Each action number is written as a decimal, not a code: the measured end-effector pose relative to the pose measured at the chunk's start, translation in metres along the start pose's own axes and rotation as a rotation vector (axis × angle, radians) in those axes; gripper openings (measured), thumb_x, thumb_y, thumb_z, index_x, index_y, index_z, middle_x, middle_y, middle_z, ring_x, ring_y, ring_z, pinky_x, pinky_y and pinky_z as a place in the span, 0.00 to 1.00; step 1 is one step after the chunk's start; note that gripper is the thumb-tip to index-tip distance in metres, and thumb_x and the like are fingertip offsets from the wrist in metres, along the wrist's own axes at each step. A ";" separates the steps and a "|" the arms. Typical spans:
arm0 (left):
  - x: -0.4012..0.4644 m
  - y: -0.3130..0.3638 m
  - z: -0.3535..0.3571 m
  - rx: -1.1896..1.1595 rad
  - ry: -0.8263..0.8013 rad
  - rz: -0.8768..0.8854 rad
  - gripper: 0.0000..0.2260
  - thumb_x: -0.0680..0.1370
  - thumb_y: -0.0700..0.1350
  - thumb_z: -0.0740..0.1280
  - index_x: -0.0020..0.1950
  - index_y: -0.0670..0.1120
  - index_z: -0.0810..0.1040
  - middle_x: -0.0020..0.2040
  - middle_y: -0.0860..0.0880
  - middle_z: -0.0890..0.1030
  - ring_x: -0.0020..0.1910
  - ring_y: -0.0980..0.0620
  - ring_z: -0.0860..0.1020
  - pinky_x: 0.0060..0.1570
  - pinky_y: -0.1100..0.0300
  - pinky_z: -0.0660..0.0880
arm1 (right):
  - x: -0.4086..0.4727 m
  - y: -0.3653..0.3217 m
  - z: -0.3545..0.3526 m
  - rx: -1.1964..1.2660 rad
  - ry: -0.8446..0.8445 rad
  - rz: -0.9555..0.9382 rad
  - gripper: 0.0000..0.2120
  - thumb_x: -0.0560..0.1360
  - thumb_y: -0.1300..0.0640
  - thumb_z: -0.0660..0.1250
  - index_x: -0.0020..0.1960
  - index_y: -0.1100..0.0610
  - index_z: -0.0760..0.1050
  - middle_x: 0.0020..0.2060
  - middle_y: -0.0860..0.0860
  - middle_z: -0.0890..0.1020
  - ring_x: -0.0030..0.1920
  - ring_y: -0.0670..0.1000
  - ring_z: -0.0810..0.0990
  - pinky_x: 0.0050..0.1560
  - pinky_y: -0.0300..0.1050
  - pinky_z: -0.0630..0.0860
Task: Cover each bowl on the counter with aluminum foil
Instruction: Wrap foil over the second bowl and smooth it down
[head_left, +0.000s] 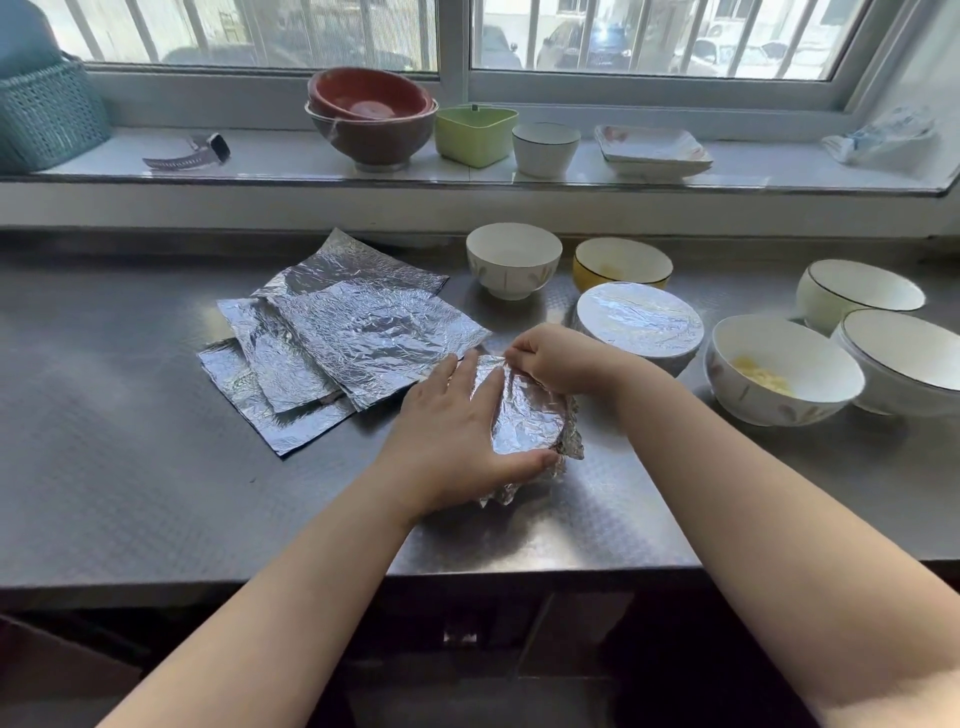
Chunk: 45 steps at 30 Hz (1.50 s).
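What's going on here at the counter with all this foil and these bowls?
A person is wrapping a bowl in foil. The left hand presses flat on top while the right hand pinches the foil at the far rim. One foil-covered bowl already sits just behind. Five bowls on the counter are not yet covered, such as the white bowl and the yellow bowl. Spare foil sheets lie to the left.

Seven counter bowls (514, 260), four foil sheets (363, 332)
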<state>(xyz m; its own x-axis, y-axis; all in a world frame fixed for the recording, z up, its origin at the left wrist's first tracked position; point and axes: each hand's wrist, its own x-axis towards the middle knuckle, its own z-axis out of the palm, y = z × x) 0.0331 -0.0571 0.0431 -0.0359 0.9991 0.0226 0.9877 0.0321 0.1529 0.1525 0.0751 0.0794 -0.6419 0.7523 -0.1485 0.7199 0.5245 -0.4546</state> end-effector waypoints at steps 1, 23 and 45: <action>0.000 0.000 0.000 -0.004 -0.003 -0.001 0.54 0.59 0.81 0.42 0.80 0.53 0.48 0.81 0.47 0.45 0.79 0.47 0.44 0.76 0.47 0.48 | -0.001 0.001 -0.001 0.024 -0.010 0.011 0.18 0.83 0.53 0.58 0.49 0.66 0.77 0.44 0.62 0.81 0.39 0.53 0.73 0.40 0.45 0.67; -0.003 -0.001 -0.004 0.002 -0.009 0.017 0.53 0.60 0.80 0.45 0.80 0.53 0.52 0.81 0.48 0.47 0.79 0.48 0.46 0.76 0.47 0.50 | -0.028 0.026 0.017 0.844 0.063 0.257 0.20 0.83 0.48 0.56 0.56 0.62 0.79 0.53 0.59 0.84 0.47 0.51 0.81 0.43 0.41 0.75; -0.002 -0.001 -0.003 -0.013 -0.013 0.016 0.55 0.59 0.80 0.45 0.80 0.52 0.47 0.81 0.49 0.46 0.78 0.49 0.44 0.75 0.48 0.49 | -0.035 -0.004 0.032 0.898 0.151 0.177 0.15 0.84 0.52 0.55 0.60 0.57 0.76 0.42 0.49 0.78 0.38 0.48 0.75 0.32 0.34 0.72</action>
<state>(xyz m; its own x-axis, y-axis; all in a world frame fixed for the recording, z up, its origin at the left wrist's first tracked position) 0.0315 -0.0593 0.0458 -0.0180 0.9998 0.0123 0.9860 0.0157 0.1659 0.1640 0.0339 0.0587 -0.4558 0.8689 -0.1931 0.2892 -0.0606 -0.9554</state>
